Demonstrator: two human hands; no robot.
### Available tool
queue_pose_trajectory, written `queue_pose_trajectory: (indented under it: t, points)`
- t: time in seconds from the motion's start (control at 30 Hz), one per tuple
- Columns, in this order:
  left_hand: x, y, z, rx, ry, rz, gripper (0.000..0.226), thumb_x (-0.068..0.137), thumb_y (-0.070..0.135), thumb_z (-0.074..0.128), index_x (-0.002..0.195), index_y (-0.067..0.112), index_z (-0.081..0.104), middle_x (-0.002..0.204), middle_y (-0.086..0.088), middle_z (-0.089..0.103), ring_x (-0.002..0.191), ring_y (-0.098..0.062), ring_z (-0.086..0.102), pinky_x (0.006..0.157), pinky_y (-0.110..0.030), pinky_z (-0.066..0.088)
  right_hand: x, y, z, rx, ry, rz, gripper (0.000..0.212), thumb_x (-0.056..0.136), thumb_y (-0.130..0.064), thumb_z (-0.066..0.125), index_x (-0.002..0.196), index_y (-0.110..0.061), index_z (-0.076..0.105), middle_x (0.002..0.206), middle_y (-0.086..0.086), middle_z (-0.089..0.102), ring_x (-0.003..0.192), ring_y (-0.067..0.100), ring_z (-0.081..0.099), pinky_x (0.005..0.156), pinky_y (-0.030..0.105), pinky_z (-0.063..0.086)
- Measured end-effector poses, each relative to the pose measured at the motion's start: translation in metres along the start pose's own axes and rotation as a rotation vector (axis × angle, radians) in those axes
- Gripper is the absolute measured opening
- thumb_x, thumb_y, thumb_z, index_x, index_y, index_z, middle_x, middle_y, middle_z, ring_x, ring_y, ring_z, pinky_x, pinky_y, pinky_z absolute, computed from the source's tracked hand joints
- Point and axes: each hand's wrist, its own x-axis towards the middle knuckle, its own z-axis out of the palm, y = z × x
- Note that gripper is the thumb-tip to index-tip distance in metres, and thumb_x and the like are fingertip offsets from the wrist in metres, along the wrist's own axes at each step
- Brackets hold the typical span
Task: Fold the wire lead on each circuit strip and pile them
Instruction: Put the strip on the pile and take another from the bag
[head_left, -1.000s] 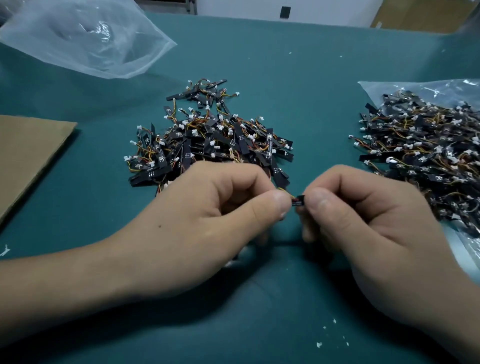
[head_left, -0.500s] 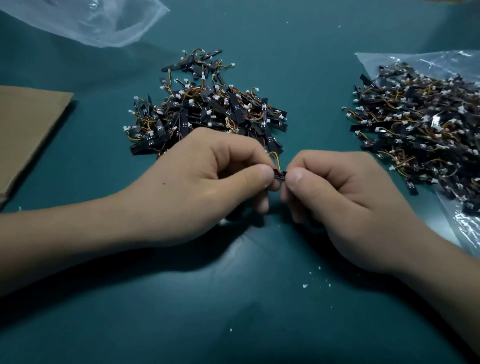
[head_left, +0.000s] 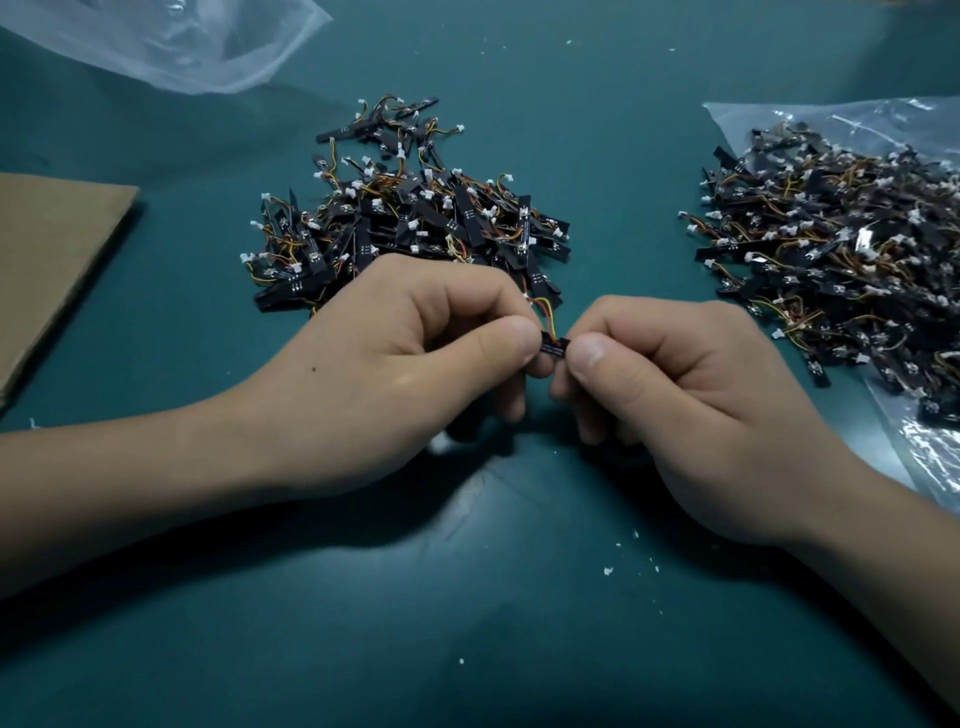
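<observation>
Both hands low over teal worktop (head_left: 519, 649), fingers curled. Left hand (head_left: 395, 358) and right hand (head_left: 670, 400) pinch one black circuit strip (head_left: 554, 346) between thumbs and forefingers; its wire lead (head_left: 545, 312) loops upward. Strip pile (head_left: 410, 218) just behind.

Both hands are bunched up close together, knuckles curled, thumbs on top and pointing at each other. The left hand (head_left: 395, 358) and right hand (head_left: 691, 395) each pinch one end of the same little circuit strip (head_left: 554, 347) between thumb and forefinger (other fingers tucked underneath). The bare left forearm (head_left: 130, 483) comes in from the left edge, and the right forearm (head_left: 883, 587) from the bottom-right corner.
</observation>
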Motion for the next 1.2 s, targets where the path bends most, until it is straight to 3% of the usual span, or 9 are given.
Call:
queue_pose_trajectory:
  t: [0.6,0.87,1.2]
  points:
    - [-0.0014,-0.0003,0.0005,0.043,-0.027,-0.001,0.021,0.096,0.022,0.056,0.081,0.02,0.071,0.065,0.003,0.07,0.053,-0.001,0.053,0.053,-0.015,0.043,-0.0002,-0.001,-0.0001,-0.034,-0.031,0.002,0.028,0.095,-0.014,0.052,0.071,-0.023,0.063,0.06,-0.005,0.065,0.054,0.013,0.057,0.054,0.016,0.039]
    - [-0.001,-0.0003,0.0012,0.088,-0.013,0.016,0.021,0.097,0.02,0.055,0.083,0.019,0.07,0.064,0.005,0.069,0.052,0.0,0.055,0.053,-0.011,0.041,-0.0003,0.0004,-0.001,-0.037,-0.024,-0.012,0.029,0.097,-0.017,0.053,0.071,-0.025,0.063,0.06,-0.006,0.064,0.054,0.016,0.058,0.053,0.02,0.041]
    - [-0.0004,-0.0015,0.0003,0.06,0.02,0.016,0.022,0.097,0.021,0.054,0.081,0.02,0.069,0.06,0.007,0.066,0.049,-0.002,0.05,0.049,-0.023,0.044,0.0015,0.0016,0.0003,-0.026,-0.025,-0.006,0.028,0.099,-0.019,0.053,0.073,-0.024,0.064,0.059,-0.005,0.064,0.053,0.014,0.057,0.053,0.018,0.039]
